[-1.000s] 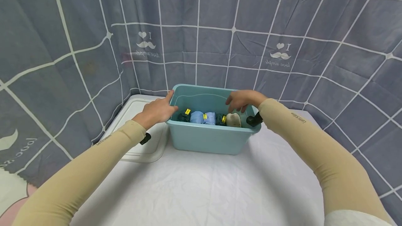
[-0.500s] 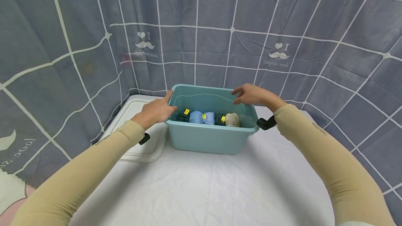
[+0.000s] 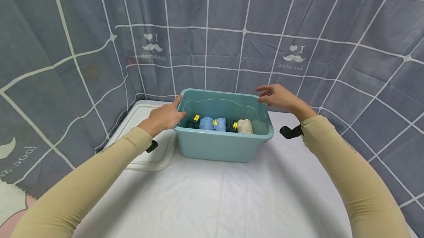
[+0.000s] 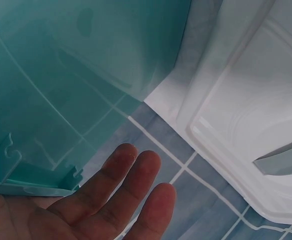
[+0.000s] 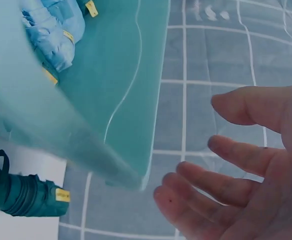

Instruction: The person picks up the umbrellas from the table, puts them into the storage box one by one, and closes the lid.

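A teal plastic bin (image 3: 218, 146) stands on the white table in the head view. Along its near inner side sits a row of rolled cloth bundles: dark green (image 3: 193, 122), light blue (image 3: 219, 124) and cream (image 3: 245, 126), some with yellow tags. My left hand (image 3: 163, 117) rests at the bin's left rim with index finger and thumb extended; its other fingers reach outside the wall, outstretched in the left wrist view. My right hand (image 3: 279, 97) hovers beyond the back right corner, fingers loosely spread and holding nothing, as the right wrist view (image 5: 246, 170) confirms.
A white lid (image 3: 145, 157) lies left of the bin, partly under my left arm. In the right wrist view, a dark green folded umbrella (image 5: 28, 195) with a loop lies on the table beside the bin. Grey checked curtain (image 3: 225, 46) rises behind and at both sides.
My right hand has lifted from inside the bin, above the cream bundle, and moved up and right past the rim. The left hand has stayed at the left rim.
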`<state>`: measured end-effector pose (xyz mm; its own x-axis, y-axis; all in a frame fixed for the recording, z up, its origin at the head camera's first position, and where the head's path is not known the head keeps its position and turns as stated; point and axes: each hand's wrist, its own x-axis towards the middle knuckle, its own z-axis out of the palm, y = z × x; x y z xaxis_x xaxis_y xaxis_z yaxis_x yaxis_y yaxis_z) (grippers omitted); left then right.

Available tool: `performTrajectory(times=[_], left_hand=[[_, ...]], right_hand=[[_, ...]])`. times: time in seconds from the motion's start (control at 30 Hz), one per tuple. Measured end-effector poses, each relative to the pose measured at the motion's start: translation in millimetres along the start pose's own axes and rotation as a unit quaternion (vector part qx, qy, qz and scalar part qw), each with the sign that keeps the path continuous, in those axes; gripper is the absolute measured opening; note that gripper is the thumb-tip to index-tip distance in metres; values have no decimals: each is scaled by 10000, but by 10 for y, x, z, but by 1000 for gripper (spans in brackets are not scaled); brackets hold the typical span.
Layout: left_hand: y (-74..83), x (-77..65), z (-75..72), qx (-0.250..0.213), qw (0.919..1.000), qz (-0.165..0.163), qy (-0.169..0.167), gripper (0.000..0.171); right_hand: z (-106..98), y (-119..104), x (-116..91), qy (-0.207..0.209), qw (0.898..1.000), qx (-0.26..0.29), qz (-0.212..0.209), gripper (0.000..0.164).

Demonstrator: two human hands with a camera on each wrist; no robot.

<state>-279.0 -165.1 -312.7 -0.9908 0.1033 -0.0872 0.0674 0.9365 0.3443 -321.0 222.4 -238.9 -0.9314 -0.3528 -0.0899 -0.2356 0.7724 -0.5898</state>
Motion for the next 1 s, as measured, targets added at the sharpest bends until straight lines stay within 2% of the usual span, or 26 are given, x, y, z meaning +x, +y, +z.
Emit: performTrajectory(times=[0.2, 0.53, 1.0], left_hand=[[4, -5, 3, -35, 10000, -13, -8, 79], [-4, 0, 4, -40, 10000, -6, 1, 80], [-4, -5, -8, 4, 10000, -47, -28, 80]], right_hand=[[-16, 214, -20, 376, 9983, 444, 9, 57], [42, 592, -20, 823, 9922, 855, 371, 64], [315, 1101, 114, 1137, 9764, 1729, 619, 75]])
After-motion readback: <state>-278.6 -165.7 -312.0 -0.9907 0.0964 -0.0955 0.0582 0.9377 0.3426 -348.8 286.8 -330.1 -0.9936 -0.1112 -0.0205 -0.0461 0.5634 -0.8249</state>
